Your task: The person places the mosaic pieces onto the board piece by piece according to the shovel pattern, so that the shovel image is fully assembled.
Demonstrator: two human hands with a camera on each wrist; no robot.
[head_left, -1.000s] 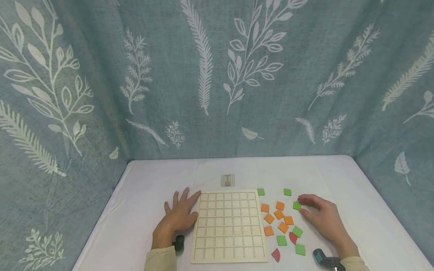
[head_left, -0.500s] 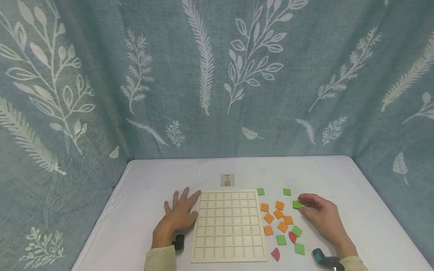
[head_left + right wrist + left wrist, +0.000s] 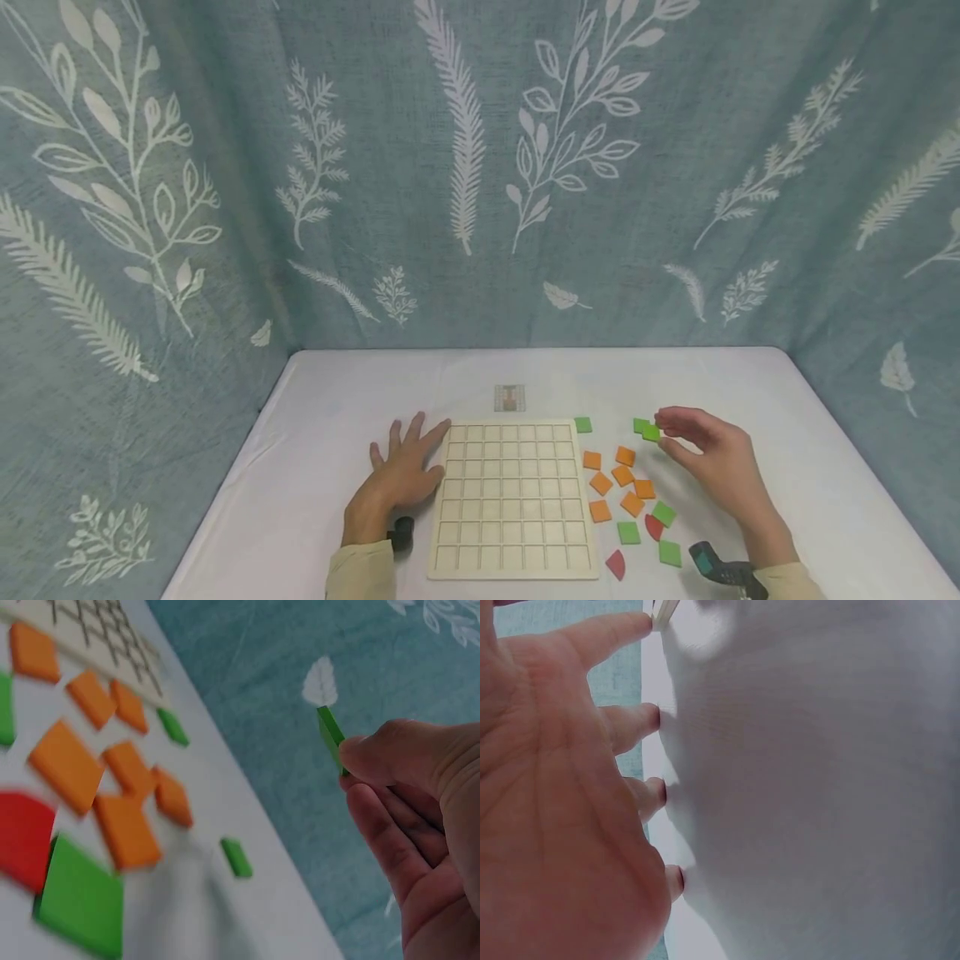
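My right hand (image 3: pixel 712 450) pinches a green square tile (image 3: pixel 330 739) between thumb and fingertips, raised over the table in the right wrist view. In the head view that tile overlaps another green tile (image 3: pixel 639 425) lying behind it. My left hand (image 3: pixel 405 471) has its fingers spread, with index finger and thumb at the left edge of a pale wooden grid board (image 3: pixel 513 500). The left wrist view shows the other fingertips (image 3: pixel 654 791) down on the white cloth, and a corner of the board (image 3: pixel 664 611) by the index fingertip.
Several orange square tiles (image 3: pixel 632 503) lie right of the board, with green tiles (image 3: pixel 628 533) and two red quarter-round pieces (image 3: pixel 615 565) nearer the front. A small printed card (image 3: pixel 510 397) lies behind the board. A patterned curtain (image 3: pixel 480 167) hangs past the table's far edge.
My right hand has lifted the green tile off the table and moved it slightly away from me. The left hand stays at the board; the head view has shifted a little.
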